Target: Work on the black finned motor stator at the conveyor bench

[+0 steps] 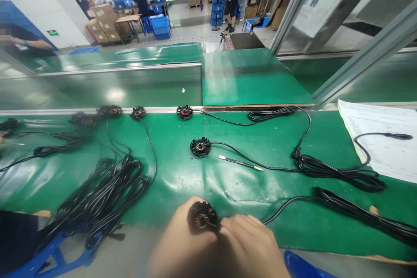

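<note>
Near the table's front edge, my left hand (179, 236) is closed around a black toothed disc (202, 218) with a copper-coloured centre. My right hand (252, 241) is closed beside it, fingers pressed together at the spot where the disc's black cable (282, 206) joins; the grip itself is partly hidden. That cable leads right to a long bundled coil (361, 210). Beyond my hands another toothed disc (200, 147) lies flat on the green mat, its cable running to a coil (342, 173). A slim black-and-white pen (240, 163) lies beside that cable.
A further disc (184, 112) and several others line the mat's back edge. Tangled cables (114, 186) pile up at left, over a blue stool (55, 256). Printed sheets (384, 139) lie at right. A raised green board (250, 76) and metal posts (365, 58) stand behind. People work beyond.
</note>
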### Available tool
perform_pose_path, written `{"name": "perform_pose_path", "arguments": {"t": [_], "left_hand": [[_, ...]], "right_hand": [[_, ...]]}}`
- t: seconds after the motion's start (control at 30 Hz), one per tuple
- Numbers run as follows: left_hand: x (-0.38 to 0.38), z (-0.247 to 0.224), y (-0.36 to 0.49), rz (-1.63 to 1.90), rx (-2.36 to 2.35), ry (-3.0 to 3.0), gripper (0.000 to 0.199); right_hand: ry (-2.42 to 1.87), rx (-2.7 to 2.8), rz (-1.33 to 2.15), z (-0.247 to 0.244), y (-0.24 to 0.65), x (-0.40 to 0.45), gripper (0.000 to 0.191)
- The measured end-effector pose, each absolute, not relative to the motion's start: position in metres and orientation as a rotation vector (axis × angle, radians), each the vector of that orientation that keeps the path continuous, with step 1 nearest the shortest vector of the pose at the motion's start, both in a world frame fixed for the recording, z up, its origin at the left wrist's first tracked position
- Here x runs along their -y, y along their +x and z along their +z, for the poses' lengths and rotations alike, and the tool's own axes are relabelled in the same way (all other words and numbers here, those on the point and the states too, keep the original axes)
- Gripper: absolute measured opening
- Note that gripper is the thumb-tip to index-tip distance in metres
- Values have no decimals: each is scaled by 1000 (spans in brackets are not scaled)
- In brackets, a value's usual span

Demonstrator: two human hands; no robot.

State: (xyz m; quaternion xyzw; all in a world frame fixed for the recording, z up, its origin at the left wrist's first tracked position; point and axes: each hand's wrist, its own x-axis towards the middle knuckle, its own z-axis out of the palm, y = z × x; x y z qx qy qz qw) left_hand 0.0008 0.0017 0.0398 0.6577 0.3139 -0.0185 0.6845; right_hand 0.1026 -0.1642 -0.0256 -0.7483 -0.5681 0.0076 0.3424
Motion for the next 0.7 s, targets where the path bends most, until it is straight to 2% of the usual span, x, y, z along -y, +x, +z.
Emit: {"name": "perform_pose_path", "arguments": {"t": [0.3,0.57,0.7], "left_hand": [[-10,36,3,-40,-648,1504,23],[-15,16,-6,15,-595,1318,37],[-15,11,-9,13,-618,1319,39]], "right_hand": [[-1949,1391,348,6,118,151,29],[-1882,1313,294,-2,116,145,23],[-1891,1385,69,-5,113,146,23]]}}
